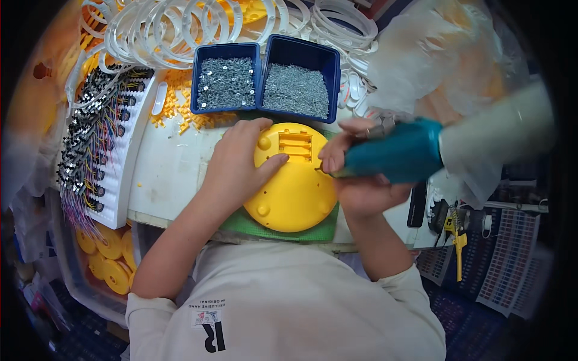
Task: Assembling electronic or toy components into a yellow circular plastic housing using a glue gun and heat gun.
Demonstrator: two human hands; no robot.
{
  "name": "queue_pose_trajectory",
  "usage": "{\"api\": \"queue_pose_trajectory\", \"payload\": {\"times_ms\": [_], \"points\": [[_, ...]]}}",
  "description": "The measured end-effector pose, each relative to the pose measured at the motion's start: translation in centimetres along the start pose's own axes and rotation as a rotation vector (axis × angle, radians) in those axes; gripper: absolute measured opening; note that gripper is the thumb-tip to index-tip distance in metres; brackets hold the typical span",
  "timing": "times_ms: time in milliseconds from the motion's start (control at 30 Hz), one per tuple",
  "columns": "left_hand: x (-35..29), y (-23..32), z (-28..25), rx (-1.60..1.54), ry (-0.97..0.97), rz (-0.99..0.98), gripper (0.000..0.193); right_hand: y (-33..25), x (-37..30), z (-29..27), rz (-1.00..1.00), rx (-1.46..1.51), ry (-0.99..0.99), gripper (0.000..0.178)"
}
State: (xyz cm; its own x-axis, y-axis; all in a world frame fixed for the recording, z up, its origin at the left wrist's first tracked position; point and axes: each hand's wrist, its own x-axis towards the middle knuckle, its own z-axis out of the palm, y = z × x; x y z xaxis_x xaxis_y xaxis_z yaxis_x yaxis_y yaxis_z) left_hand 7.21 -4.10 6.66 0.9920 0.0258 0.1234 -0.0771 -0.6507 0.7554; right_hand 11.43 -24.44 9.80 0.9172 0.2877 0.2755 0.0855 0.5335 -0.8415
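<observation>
A round yellow plastic housing [291, 201] lies on a green mat [241, 227] in front of me, with a rectangular battery compartment [295, 144] facing up. My left hand [238, 155] grips its left side, thumb on the top surface and fingers along the far left edge. My right hand [361, 180] is wrapped round a teal electric screwdriver [397, 151] held nearly level. The screwdriver's tip points at the housing's right edge. Whether it touches a screw there is too small to tell.
Two dark blue bins of small metal screws [298, 90] stand beyond the housing. At left, a white foam tray [137, 120] carries wired parts. White rings [174, 27] and yellow pieces [180, 105] lie at the back. Yellow discs [111, 271] fill a bin below left; plastic bags [439, 48] crowd the right.
</observation>
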Motion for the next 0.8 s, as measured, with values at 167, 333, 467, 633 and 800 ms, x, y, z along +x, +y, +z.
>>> {"api": "queue_pose_trajectory", "payload": {"times_ms": [167, 333, 467, 633, 800], "points": [[0.1, -0.5, 0.3, -0.028, 0.049, 0.038, 0.056, -0.5, 0.3, -0.3, -0.014, -0.141, -0.097, 0.099], [0.9, -0.8, 0.1, -0.019, 0.015, 0.02, 0.058, 0.0, 0.3, -0.9, -0.069, -0.232, -0.166, 0.098], [0.2, -0.7, 0.0, -0.023, 0.081, 0.024, 0.06, -0.5, -0.2, -0.4, 0.004, -0.198, -0.126, 0.098], [-0.5, -0.6, 0.4, -0.066, 0.059, 0.009, 0.064, -3.0, 1.4, 0.9, -0.16, -0.181, -0.092, 0.089], [-0.6, -0.7, 0.4, -0.028, 0.041, -0.07, 0.064, -2.4, 2.1, 1.3, -0.136, -0.125, -0.129, 0.081]]}}
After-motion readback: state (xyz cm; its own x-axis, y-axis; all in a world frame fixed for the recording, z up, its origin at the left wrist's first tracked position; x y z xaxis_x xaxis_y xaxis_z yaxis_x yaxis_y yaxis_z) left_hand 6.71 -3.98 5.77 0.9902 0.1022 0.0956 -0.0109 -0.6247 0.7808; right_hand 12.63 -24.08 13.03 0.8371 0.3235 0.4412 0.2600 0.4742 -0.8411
